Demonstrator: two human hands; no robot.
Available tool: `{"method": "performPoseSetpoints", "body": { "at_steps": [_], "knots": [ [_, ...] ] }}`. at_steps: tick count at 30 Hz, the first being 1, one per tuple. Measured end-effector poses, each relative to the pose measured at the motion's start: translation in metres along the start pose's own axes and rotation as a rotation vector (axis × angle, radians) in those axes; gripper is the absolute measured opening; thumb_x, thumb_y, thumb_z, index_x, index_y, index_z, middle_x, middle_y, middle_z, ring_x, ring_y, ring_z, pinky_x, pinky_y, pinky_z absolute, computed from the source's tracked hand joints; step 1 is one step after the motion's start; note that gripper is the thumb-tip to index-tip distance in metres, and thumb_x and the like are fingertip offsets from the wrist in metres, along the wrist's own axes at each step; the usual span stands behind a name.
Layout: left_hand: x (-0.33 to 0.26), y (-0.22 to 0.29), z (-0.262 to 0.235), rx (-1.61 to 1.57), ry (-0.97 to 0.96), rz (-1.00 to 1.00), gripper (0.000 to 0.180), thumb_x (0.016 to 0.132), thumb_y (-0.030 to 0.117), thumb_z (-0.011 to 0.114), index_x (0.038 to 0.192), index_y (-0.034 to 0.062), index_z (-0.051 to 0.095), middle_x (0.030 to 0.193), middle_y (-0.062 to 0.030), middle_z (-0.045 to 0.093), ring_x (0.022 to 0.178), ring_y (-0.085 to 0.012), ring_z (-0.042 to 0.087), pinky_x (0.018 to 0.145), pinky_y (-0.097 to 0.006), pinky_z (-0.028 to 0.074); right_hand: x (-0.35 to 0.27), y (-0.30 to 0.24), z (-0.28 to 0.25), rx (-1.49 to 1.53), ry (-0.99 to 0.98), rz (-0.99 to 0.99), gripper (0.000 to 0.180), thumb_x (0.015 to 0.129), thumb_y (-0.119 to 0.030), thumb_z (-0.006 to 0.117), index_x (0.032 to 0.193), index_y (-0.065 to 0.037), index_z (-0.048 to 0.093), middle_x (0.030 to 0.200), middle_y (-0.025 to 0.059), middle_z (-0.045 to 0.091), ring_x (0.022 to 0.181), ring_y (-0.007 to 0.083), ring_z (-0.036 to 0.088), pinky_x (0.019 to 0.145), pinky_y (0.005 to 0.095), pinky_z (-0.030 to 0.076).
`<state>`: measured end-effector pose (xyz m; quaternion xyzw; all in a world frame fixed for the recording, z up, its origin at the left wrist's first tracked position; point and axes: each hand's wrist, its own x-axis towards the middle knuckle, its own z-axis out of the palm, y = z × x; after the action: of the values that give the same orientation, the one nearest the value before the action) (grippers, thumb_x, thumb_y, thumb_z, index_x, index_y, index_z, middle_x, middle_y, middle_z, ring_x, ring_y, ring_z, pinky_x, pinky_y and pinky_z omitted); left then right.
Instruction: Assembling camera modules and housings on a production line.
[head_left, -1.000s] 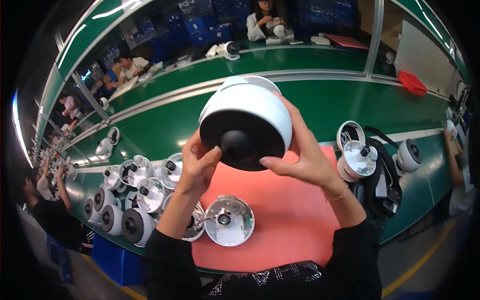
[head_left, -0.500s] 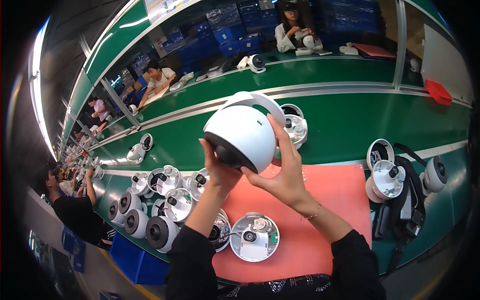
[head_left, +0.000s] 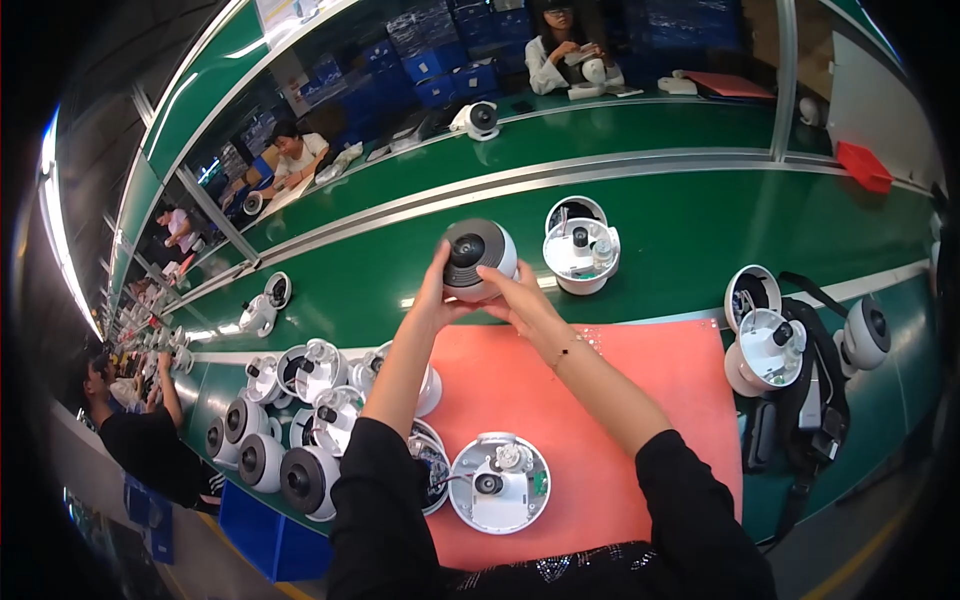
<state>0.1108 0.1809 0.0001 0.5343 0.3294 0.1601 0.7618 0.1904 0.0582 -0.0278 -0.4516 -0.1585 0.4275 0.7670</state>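
Out over the far edge of the orange-red mat point(head_left: 610, 430), both hands hold a round white camera point(head_left: 468, 248), its dark grey ringed face and black lens turned up. My left hand point(head_left: 432, 292) grips its left side. My right hand point(head_left: 515, 298) wraps the right and lower side, with the thumb on the dark face. The camera's underside is hidden by my fingers. On the mat near me lies an opened white camera shell point(head_left: 500, 505), showing a lens, a clear part and wires. These wires run to another half shell point(head_left: 432, 468), partly behind my left sleeve.
Several assembled cameras point(head_left: 310, 482) and opened shells point(head_left: 315, 370) crowd the left of the green bench. Another opened camera point(head_left: 582, 255) stands beyond the mat. At right are an opened camera point(head_left: 768, 350), a black strap point(head_left: 825, 400) and a camera point(head_left: 865, 335). Co-workers sit across and left.
The camera has moved lower and farther from me, and its dark face has turned up into view. My hands still hold it, and the whole view has shifted slightly.
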Motion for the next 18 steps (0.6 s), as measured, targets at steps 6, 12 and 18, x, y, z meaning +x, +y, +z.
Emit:
{"method": "performPoseSetpoints", "body": {
  "at_steps": [6, 12, 18],
  "knots": [
    [-0.021, -0.007, 0.015, 0.469, 0.034, 0.034, 0.082, 0.073, 0.044, 0.063, 0.135, 0.0109, 0.020, 0.139, -0.0182, 0.017, 0.120, -0.0385, 0.033, 0.094, -0.049, 0.032, 0.055, 0.030, -0.037, 0.118, -0.058, 0.068, 0.068, 0.072, -0.036, 0.071, 0.120, -0.002, 0.036, 0.113, 0.0145, 0.047, 0.100, 0.0263, 0.053, 0.083, 0.0381, 0.047],
    [-0.153, 0.002, 0.036, 0.871, -0.386, 0.414, 0.054, 0.079, 0.027, 0.061, 0.121, 0.0007, 0.042, 0.118, -0.0146, 0.050, 0.111, -0.0222, 0.048, 0.094, -0.035, 0.038, 0.042, 0.028, -0.072, 0.343, 0.139, 0.124, 0.076, 0.069, -0.037, 0.074, 0.125, -0.008, 0.032, 0.119, 0.0187, 0.036, 0.106, 0.0280, 0.044, 0.091, 0.0444, 0.040],
    [-0.288, -0.059, 0.019, 0.248, -0.874, -0.341, 0.035, 0.088, 0.018, 0.052, 0.118, -0.0002, 0.048, 0.110, -0.0096, 0.058, 0.101, -0.0147, 0.056, 0.083, -0.026, 0.045, 0.014, 0.001, -0.130, 0.527, 0.507, -0.324, 0.052, 0.077, -0.004, 0.059, 0.120, -0.017, 0.033, 0.113, 0.0132, 0.046, 0.097, 0.0297, 0.052, 0.084, 0.0468, 0.045]
  ]
}}
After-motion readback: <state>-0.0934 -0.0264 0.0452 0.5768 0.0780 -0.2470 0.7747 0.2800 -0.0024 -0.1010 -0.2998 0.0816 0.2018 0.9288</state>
